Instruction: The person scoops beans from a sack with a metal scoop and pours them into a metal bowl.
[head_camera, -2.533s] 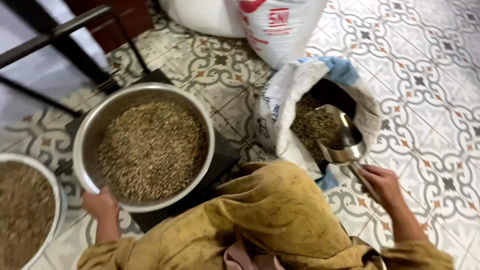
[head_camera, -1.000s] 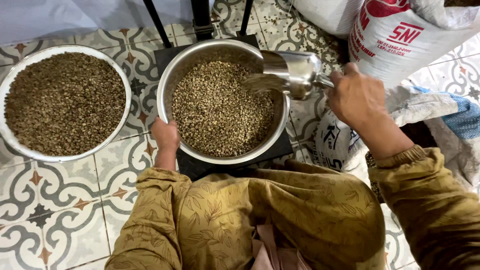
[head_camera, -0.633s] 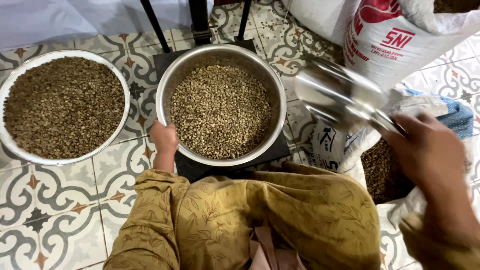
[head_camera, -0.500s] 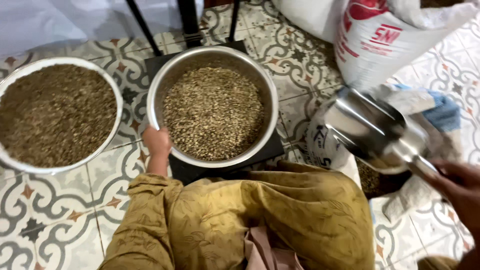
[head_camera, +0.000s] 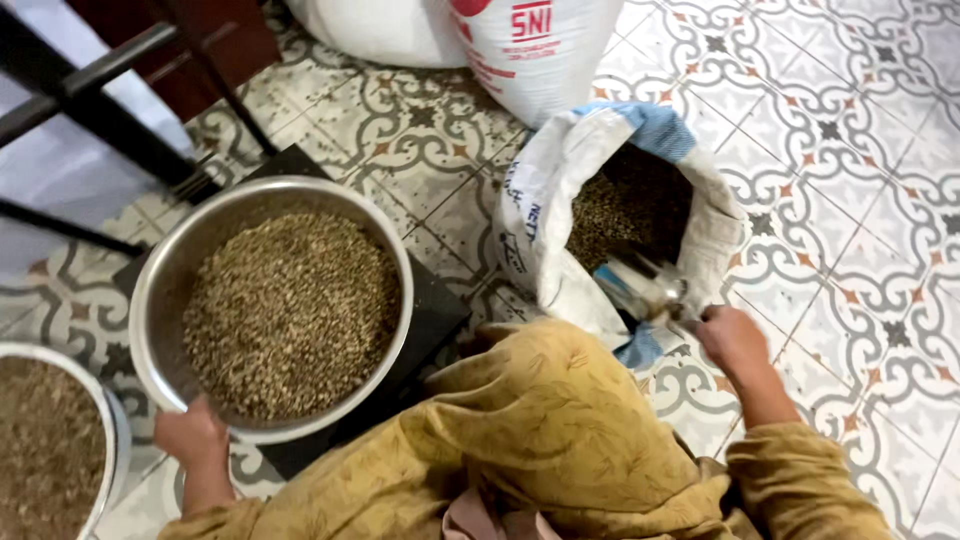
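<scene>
The right hand (head_camera: 733, 340) is closed around the handle of a shiny metal scoop (head_camera: 645, 285), whose bowl is tipped down inside the mouth of an open white woven sack (head_camera: 560, 215) that stands on the patterned tile floor (head_camera: 850, 150). The sack has a blue inner edge rolled back at its top and holds brownish-green beans (head_camera: 610, 210); the scoop's bowl sits low against the near wall of the sack, just beside the beans, and motion blur makes it hard to tell whether anything is in it. The left hand (head_camera: 192, 435) grips the near rim of a large round steel bowl (head_camera: 165, 275), fingers curled at its edge with the thumb side hidden. That bowl is well filled with the same kind of beans and rests on a flat black platform (head_camera: 435, 315), which lies on the floor between the bowl and the sack. At the lower left corner, just beside the left hand, part of a 2nd pale-rimmed bowl (head_camera: 112, 440) shows, also full of beans. The 2 hands are well apart, 1 at each side of the person's mustard-yellow clothing (head_camera: 540, 440). Behind the open sack, a closed white sack (head_camera: 550, 50) with red print leans, and black metal bars (head_camera: 90, 110) cross the upper left.
</scene>
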